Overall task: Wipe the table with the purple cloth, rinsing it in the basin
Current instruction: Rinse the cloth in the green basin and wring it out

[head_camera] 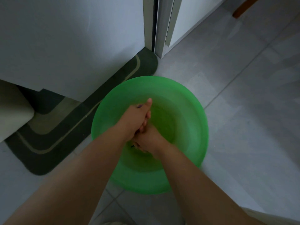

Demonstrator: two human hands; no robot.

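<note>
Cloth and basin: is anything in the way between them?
Nothing visible. The left hand and right hand squeeze the cloth right over the basin; only a purple sliver shows between them.

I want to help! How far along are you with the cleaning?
Rinsing is in hand: the left hand and right hand squeeze the cloth, only a purple speck showing, over the basin. The table is out of view, so what is wiped already cannot be told. Wiping probably comes next.
</note>
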